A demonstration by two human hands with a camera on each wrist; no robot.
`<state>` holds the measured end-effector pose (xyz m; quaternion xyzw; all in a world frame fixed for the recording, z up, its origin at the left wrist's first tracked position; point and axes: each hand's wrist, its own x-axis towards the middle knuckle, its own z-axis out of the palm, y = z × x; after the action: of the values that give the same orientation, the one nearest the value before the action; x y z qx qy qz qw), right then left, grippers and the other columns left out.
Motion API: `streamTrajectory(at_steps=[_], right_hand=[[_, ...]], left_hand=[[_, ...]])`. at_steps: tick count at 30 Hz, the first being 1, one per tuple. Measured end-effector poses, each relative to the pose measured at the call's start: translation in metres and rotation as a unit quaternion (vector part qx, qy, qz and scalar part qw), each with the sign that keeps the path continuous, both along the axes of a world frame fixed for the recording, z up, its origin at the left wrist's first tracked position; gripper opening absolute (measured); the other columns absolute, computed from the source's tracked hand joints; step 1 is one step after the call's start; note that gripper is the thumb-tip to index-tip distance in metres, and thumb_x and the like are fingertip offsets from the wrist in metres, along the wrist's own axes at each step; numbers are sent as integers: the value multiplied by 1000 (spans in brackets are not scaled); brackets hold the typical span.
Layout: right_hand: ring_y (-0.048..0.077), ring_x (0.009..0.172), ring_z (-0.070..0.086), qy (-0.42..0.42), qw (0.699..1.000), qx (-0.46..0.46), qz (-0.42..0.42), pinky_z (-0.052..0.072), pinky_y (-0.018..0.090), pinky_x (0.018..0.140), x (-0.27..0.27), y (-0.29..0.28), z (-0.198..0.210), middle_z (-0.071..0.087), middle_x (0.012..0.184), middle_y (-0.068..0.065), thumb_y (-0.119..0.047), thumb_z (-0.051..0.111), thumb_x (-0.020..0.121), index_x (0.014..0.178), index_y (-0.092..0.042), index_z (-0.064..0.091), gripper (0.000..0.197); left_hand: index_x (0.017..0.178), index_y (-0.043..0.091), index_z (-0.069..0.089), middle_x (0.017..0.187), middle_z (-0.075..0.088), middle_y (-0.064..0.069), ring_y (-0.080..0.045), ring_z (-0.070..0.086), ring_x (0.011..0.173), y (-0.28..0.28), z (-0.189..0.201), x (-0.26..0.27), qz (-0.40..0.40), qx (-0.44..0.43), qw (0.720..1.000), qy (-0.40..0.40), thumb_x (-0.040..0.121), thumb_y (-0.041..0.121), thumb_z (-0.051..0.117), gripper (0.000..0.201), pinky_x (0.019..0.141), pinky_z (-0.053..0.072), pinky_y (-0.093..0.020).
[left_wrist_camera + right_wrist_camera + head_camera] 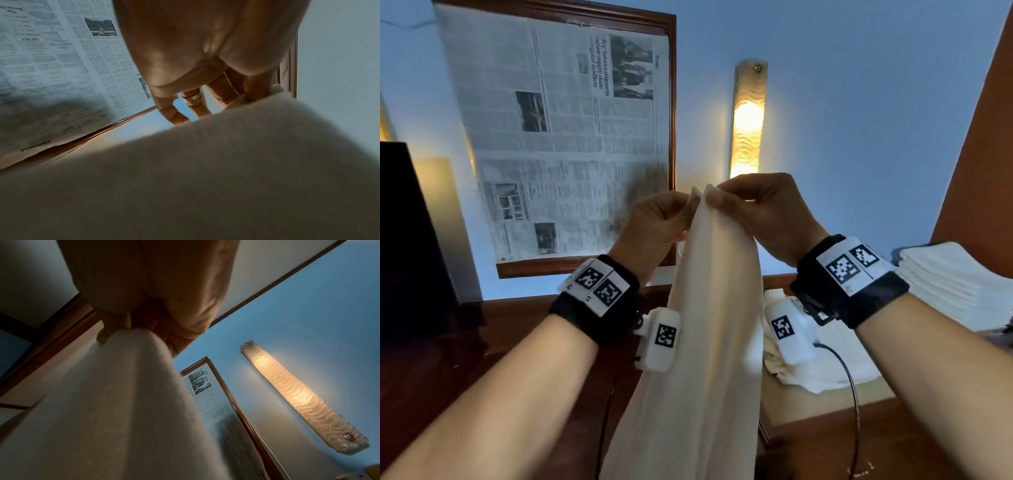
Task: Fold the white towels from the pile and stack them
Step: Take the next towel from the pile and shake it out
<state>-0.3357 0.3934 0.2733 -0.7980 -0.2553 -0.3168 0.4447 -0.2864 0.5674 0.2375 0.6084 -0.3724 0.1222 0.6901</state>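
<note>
A: While it hangs lengthwise in front of the chest, the white towel (709, 325) is held by its top edge, two corners brought together at the top.

B: Grip, left hand (654, 228)?

A: Fingers curled, pinching one top corner between thumb and fingertips. From the left wrist view, a ring (193, 99) shows on one finger, cloth filling the lower frame.

B: Right hand (763, 212)?

A: Same: thumb and forefinger pinch the other corner, touching the left hand's corner. Right wrist view shows the cloth gathered to a point at the fingers (148, 318).

B: Other towels?

A: Loose pile (822, 370) on the tan surface, lower right, behind the hanging towel. Folded stack (955, 284) at far right, well apart from the hands, edges roughly aligned.

B: Surroundings?

A: Dark wooden desk (510, 329) beneath the arms. Wood frame (673, 137) on the blue wall, covered with newspaper (558, 137). Lit wall lamp (748, 120) just right of it. Black cable (852, 394) trails from the right wrist unit.
</note>
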Motion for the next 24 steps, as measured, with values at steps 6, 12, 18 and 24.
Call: streamTrajectory(at_steps=[6,12,18,24], right_hand=[[0,82,64,23,998,12,52,51,15,72,15,10,-11,72,92,-6,-22,66,94,98,-15,74,11],[9,87,60,135,986,-22,92,56,34,82,36,14,-45,60,93,-2,-31,52,101,102,-8,60,24],[8,73,52,154,987,-15,53,48,29,67,59,18,-95,56,79,-1,-31,61,97,84,-17,56,20],[2,66,51,140,987,-37,66,45,15,62,68,23,-114,58,76,-4,-24,68,93,82,-14,58,18]], left_hand=[[82,25,71,91,72,1,-19,68,90,6,-8,10,-20,2,999,47,82,30,65,8,82,57,-45],[83,8,58,81,62,-10,-21,62,74,15,-36,18,37,57,989,128,81,41,66,33,71,55,-41],[107,0,71,107,71,-22,-28,67,94,17,-84,13,-23,43,958,281,89,44,57,50,89,54,-41],[67,0,52,61,47,0,-13,42,57,34,-100,21,72,240,964,91,96,22,66,38,56,31,-29]])
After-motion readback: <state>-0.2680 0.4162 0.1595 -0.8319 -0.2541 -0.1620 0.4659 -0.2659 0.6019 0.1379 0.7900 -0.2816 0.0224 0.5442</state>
